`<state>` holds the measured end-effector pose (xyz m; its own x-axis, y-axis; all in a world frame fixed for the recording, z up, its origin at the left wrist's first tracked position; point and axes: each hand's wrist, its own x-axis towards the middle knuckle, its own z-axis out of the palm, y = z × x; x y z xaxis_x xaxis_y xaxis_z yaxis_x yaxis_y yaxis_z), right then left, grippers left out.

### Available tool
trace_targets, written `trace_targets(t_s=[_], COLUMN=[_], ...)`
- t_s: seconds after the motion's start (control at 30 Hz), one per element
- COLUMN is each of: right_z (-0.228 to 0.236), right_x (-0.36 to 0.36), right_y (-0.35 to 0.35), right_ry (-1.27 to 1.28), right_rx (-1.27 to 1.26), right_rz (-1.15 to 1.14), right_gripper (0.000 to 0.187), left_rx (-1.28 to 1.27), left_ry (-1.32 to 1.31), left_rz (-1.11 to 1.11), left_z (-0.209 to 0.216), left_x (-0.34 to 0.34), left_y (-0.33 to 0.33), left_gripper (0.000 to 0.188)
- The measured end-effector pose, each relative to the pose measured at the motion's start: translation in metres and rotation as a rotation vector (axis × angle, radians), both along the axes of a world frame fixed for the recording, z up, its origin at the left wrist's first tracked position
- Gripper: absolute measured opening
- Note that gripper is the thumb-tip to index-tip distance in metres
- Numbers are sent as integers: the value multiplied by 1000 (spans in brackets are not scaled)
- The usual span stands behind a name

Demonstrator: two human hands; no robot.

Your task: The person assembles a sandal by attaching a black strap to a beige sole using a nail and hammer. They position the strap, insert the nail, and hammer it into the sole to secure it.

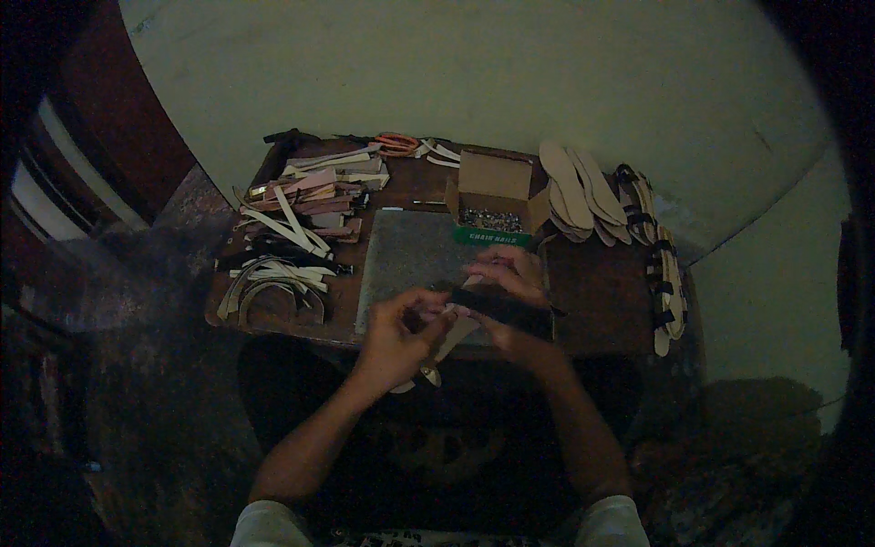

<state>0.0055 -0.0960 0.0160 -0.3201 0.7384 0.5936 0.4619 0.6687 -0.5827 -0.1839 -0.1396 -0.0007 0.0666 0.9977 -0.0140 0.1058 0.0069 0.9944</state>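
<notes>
Over the near edge of a grey slab (401, 251) I hold a beige shoe insole (458, 334) tilted, its lower end pointing toward me. A wide dark strap (510, 310) lies across it and runs out to the right. My left hand (403, 333) is closed, its thumb and fingers pinching at the strap's left end by the insole's edge. From the right, my right hand (515, 287) grips the insole, thumb below the strap and fingers beyond it. The exact contact between the fingertips is dim and partly hidden.
An open cardboard box (492, 173) of small nails (492, 221) stands behind the slab. Pale and pinkish strips (314, 196) pile up on the table's left. Beige insoles (570, 187) lie at the far right, and strapped insoles (668, 283) hang along the right edge. Orange-handled scissors (397, 143) lie at the back.
</notes>
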Motion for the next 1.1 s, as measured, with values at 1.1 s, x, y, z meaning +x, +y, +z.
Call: trace_targets(t_s=[1.1], right_z=[-28], right_x=[29], right_y=[9], right_ry=[-60], right_rx=[-629], right_rz=[228], right_gripper=[21], left_rx=[-174], left_ry=[50], left_rz=[-183], left_z=[-8], left_x=[11], left_y=[0], left_gripper=[16])
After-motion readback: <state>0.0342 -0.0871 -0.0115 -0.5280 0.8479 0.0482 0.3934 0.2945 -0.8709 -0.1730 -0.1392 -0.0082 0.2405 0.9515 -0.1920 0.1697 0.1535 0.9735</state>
